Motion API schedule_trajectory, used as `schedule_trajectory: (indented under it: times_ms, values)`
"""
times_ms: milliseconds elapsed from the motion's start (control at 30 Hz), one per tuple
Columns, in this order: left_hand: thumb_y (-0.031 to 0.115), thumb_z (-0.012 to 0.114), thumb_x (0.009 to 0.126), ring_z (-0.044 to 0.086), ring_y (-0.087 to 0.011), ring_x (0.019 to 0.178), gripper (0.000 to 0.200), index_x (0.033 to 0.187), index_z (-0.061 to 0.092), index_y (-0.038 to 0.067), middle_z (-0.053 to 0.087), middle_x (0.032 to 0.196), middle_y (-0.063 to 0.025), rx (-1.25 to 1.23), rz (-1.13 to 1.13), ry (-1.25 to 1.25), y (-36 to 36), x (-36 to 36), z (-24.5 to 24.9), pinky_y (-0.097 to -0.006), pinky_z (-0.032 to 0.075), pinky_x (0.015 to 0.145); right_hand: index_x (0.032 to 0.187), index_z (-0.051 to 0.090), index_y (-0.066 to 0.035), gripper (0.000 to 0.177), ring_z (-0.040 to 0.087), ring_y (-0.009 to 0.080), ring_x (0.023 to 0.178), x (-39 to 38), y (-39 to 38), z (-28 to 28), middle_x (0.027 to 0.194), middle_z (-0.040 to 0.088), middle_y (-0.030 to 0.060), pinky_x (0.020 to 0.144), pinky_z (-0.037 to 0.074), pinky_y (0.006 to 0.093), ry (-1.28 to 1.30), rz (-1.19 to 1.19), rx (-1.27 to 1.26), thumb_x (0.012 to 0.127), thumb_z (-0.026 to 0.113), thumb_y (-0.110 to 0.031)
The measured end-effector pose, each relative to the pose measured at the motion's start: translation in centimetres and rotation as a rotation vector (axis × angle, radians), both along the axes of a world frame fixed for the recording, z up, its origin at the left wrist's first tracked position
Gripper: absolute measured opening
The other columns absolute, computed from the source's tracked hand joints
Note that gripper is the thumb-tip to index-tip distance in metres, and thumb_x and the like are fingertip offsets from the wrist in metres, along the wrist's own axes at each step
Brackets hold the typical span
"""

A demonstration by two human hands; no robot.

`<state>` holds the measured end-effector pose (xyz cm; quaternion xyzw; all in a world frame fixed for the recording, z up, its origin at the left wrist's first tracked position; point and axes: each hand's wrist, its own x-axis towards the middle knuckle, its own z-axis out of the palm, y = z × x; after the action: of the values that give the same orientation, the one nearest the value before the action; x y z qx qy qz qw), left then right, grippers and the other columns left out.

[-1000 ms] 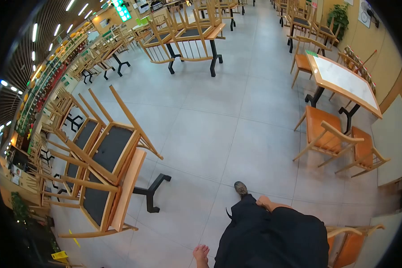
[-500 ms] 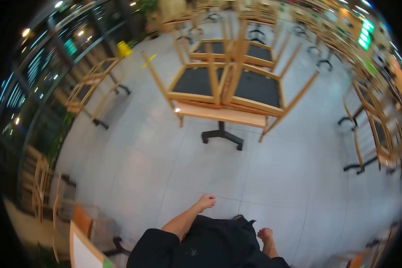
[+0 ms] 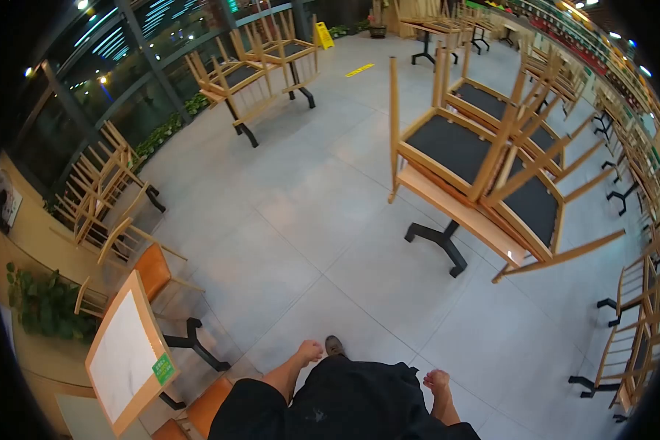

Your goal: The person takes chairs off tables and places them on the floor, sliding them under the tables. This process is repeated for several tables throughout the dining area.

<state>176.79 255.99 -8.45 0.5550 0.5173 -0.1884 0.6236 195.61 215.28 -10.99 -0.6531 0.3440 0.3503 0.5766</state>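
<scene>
Lower left of the stacked table (image 3: 458, 213), the green label (image 3: 163, 369) is too small to read. Below the stacked table, dark clothing (image 3: 359, 403) half hides the shoe (image 3: 334, 345). Finger positions of the left hand (image 3: 309, 350) and right hand (image 3: 437, 381) cannot be resolved. Lower right of it, the lens rim cuts off the chairs (image 3: 634, 345).

The chairs (image 3: 455, 147) are pale wood with black seats, the tiled floor (image 3: 308, 205) grey
</scene>
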Motion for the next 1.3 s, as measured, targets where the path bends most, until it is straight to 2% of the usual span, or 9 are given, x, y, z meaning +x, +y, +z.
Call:
schedule_trajectory:
  times_ms: [167,267,533,600,933,1000,1067,1133,1300]
  values:
    - [0.015,0.060,0.074,0.057,-0.0155,0.063,0.021,0.090,0.057,0.002,0.058,0.074,-0.0068,-0.011,0.114,-0.008,6.3,-3.4,0.1,-0.0276,0.049,0.054,0.082,0.053,0.000,0.015,0.056,0.0230,0.056,0.6,9.2,-1.6,0.062,0.053,0.0105,0.047,0.048,0.0357,0.029,0.062,-0.011,0.068,0.051,-0.003]
    - [0.014,0.059,0.075,0.055,-0.0149,0.061,0.021,0.089,0.055,0.000,0.056,0.073,-0.0068,-0.065,0.201,-0.087,10.6,-5.1,0.2,-0.0263,0.046,0.050,0.062,0.056,-0.002,0.006,0.051,0.0208,0.048,1.5,13.1,-3.1,0.053,0.049,0.0074,0.040,0.038,0.0353,-0.580,1.588,-0.580,0.067,0.055,-0.005]
    - [0.013,0.058,0.074,0.055,-0.0128,0.061,0.016,0.086,0.055,0.002,0.056,0.072,-0.0045,-0.009,0.413,-0.110,20.6,-4.2,1.6,-0.0246,0.047,0.053,0.071,0.065,-0.010,0.017,0.061,0.0255,0.073,3.4,27.6,-10.1,0.075,0.064,0.0078,0.066,0.049,0.0358,-0.320,0.795,-0.327,0.069,0.055,-0.024]
    - [0.013,0.058,0.074,0.056,-0.0131,0.062,0.015,0.085,0.055,0.002,0.056,0.073,-0.0045,-0.026,0.456,-0.107,22.7,-3.8,1.2,-0.0248,0.047,0.053,0.076,0.064,-0.005,0.019,0.061,0.0242,0.070,6.1,29.8,-14.5,0.070,0.063,0.0129,0.060,0.049,0.0337,-0.826,1.313,-0.228,0.065,0.052,-0.014]
    - [0.006,0.051,0.077,0.059,-0.0216,0.064,0.013,0.088,0.052,0.002,0.058,0.075,-0.0097,-0.054,1.008,-0.032,34.3,-1.6,1.2,-0.0325,0.051,0.058,0.073,0.061,-0.009,0.016,0.059,0.0230,0.066,22.2,58.0,-7.7,0.071,0.061,0.0086,0.058,0.047,0.0360,-0.899,2.367,-0.441,0.072,0.053,-0.023]
    - [0.005,0.050,0.076,0.059,-0.0229,0.064,0.014,0.089,0.052,0.002,0.058,0.075,-0.0103,-0.080,1.056,-0.045,37.5,-0.4,1.5,-0.0337,0.051,0.058,0.067,0.057,-0.005,0.013,0.056,0.0217,0.055,26.4,64.4,-11.1,0.062,0.056,0.0099,0.046,0.046,0.0330,-0.098,1.276,0.095,0.072,0.053,-0.016]
    - [0.004,0.050,0.076,0.059,-0.0238,0.064,0.015,0.091,0.051,0.001,0.057,0.075,-0.0108,-0.032,1.122,-0.065,39.4,0.8,2.5,-0.0354,0.051,0.058,0.065,0.053,-0.003,0.011,0.052,0.0190,0.050,31.1,70.7,-15.7,0.057,0.051,0.0089,0.039,0.043,0.0298,-0.577,1.489,0.195,0.074,0.049,-0.008]
    - [0.004,0.050,0.076,0.059,-0.0243,0.064,0.016,0.092,0.050,0.001,0.057,0.075,-0.0108,-0.034,1.150,-0.100,41.4,1.6,1.8,-0.0365,0.051,0.059,0.070,0.052,-0.002,0.008,0.053,0.0185,0.052,32.2,79.5,-4.6,0.060,0.053,0.0087,0.040,0.044,0.0302,-0.240,1.079,0.095,0.074,0.046,-0.003]
    - [0.011,0.043,0.081,0.057,-0.0288,0.060,0.013,0.090,0.050,0.004,0.056,0.072,-0.0139,-0.122,1.218,-0.032,48.7,4.0,-1.0,-0.0407,0.049,0.052,0.079,0.053,-0.002,0.008,0.055,0.0172,0.053,34.5,93.8,-0.8,0.065,0.054,0.0078,0.044,0.047,0.0297,-0.224,1.012,0.160,0.071,0.052,-0.003]
